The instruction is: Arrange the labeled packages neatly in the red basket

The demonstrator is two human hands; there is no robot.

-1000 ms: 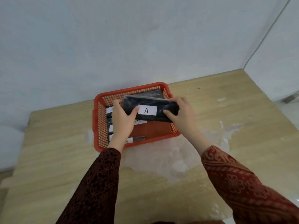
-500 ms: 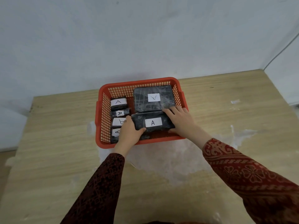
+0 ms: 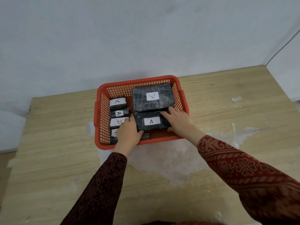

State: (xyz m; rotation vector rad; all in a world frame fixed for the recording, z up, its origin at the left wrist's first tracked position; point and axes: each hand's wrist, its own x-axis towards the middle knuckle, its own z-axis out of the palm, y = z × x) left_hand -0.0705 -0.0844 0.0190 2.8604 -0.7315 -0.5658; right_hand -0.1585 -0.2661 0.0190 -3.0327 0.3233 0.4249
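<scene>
Long package (image 3: pixel 151 121) is gripped at both ends by left hand (image 3: pixel 128 135) and right hand (image 3: pixel 177 120), inside red basket (image 3: pixel 138 144); a bare strip lies by the near wall.

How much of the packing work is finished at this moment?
Mostly done: the big package lies flat at the back of the red basket, and small packages line its left side. In hand: the left hand and right hand press the long package into place. Left: let go and straighten the front ones, partly hidden.
</scene>
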